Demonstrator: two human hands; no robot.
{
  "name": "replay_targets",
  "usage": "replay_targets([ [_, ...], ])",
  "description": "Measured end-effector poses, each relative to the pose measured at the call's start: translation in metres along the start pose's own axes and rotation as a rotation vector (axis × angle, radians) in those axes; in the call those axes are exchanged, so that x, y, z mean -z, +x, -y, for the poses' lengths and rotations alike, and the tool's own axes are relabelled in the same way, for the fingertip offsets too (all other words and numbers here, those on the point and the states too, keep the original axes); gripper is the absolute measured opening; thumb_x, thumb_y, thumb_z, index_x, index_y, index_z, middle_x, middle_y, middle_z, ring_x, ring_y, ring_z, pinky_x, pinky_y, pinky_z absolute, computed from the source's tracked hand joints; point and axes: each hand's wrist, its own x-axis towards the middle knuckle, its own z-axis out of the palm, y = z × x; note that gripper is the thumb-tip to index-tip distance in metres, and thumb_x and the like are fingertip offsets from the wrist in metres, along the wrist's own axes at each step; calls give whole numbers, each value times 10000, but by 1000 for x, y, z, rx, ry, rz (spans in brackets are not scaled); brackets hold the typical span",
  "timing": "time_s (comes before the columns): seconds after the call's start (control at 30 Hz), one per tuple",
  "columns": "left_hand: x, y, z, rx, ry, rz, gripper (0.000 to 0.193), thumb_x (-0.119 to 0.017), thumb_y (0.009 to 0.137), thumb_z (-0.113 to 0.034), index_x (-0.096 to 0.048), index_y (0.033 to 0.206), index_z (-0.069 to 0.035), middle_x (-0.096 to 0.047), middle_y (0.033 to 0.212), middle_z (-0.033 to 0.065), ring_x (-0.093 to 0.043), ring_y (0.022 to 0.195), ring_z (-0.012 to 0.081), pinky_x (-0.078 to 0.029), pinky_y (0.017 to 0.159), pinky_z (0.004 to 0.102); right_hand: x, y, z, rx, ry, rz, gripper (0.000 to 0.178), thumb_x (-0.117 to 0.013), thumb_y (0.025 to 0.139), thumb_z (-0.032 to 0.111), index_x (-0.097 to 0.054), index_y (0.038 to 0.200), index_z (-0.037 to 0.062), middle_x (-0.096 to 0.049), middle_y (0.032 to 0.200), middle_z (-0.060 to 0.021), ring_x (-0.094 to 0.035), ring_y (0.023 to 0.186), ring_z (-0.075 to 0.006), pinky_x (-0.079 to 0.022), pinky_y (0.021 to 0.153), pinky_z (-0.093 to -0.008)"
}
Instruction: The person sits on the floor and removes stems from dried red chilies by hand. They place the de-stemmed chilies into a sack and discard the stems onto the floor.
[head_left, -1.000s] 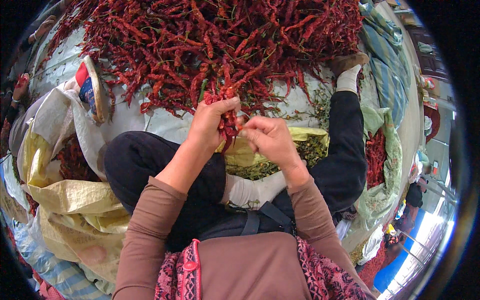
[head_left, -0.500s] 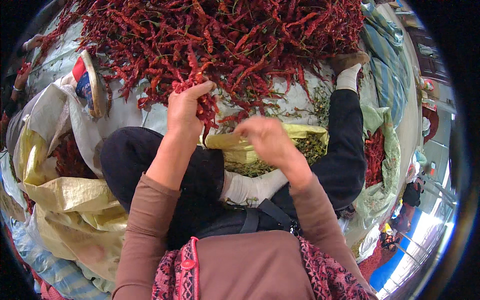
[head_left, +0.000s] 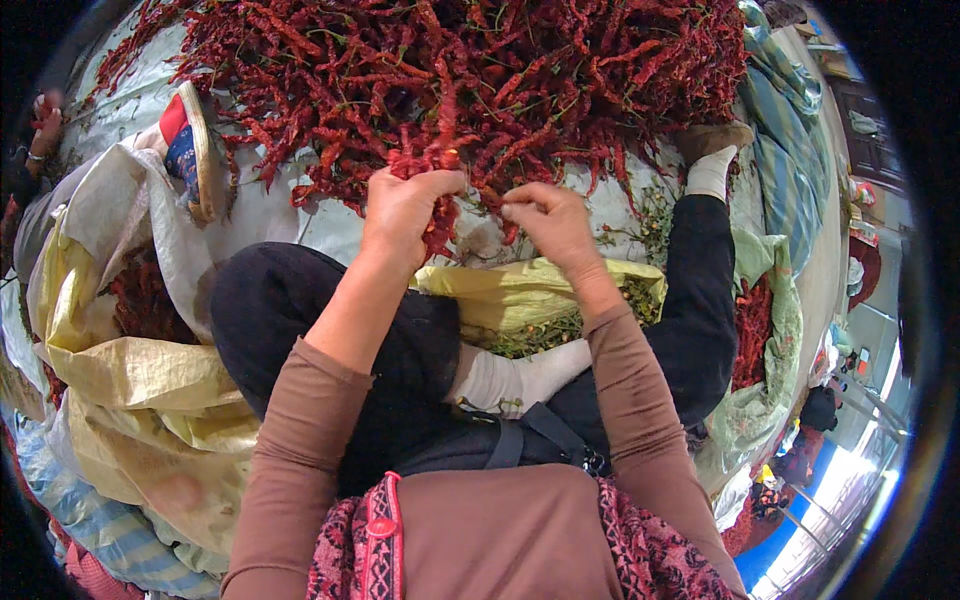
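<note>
A big heap of dried red chili peppers [head_left: 480,70] covers the pale sheet in front of me. My left hand [head_left: 405,205] is shut on a bunch of chilies [head_left: 432,165] at the heap's near edge. Right beside it, my right hand [head_left: 550,220] pinches at the same edge of the heap with fingers curled; what lies between them is hidden. Below both hands an open yellow bag [head_left: 520,290] with green stems [head_left: 545,330] rests against my crossed legs in black trousers and white socks.
A yellow woven sack [head_left: 120,370] with red chilies inside stands at my left. A sandal [head_left: 190,150] lies at the heap's left edge. More chilies lie in a green-white sack [head_left: 755,340] at the right. Someone's hand [head_left: 45,120] shows at the far left.
My left hand has risen from beside the right hand into the heap and closed on a bunch of chilies. My right hand has moved up to the heap's edge too.
</note>
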Motion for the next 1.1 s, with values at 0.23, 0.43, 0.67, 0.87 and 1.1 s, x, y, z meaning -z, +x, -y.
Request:
replay_targets([
  [0.23, -9, -9, 12, 261, -47, 308, 207, -636, 759, -8, -622, 965, -6, -664, 837, 93, -645, 699, 177, -539, 608, 305, 3, -3, 36, -239, 633, 23, 180, -640, 836, 102, -649, 983, -2, -620, 720, -11, -497, 540, -34, -375, 460, -181],
  [0.43, -11, -11, 14, 219, -113, 323, 212, -623, 764, -11, -610, 974, 13, -660, 822, 102, -640, 672, 190, -544, 618, 309, 2, -5, 48, -308, 857, 15, 171, -576, 873, 105, -647, 972, -15, -584, 686, -31, -492, 525, -47, -399, 460, -200],
  [0.67, -6, -2, 14, 249, -277, 282, 191, -598, 757, 9, -601, 947, 27, -651, 814, 124, -651, 700, 227, -549, 565, 307, 21, -19, 6, 404, -476, -288, 182, -593, 810, 87, -654, 960, 6, -656, 813, -110, -613, 655, -181, -483, 622, -297],
  [0.87, 3, 2, 2, 119, -261, 297, 173, -616, 747, 6, -584, 916, -10, -651, 810, 122, -630, 660, 231, -536, 588, 334, -20, -42, 10, 119, -345, -39, 133, -616, 766, 136, -658, 850, 41, -632, 802, -170, -615, 739, -337, -485, 653, -404],
  [1.1, 12, 1, -32, -92, -231, 56, 159, -702, 746, -44, -576, 835, -83, -553, 679, -3, -510, 569, 108, -432, 536, 262, -52, -28, 32, 140, -465, -75, 165, -643, 777, 219, -621, 805, 58, -621, 771, -164, -615, 742, -347, -482, 629, -423],
])
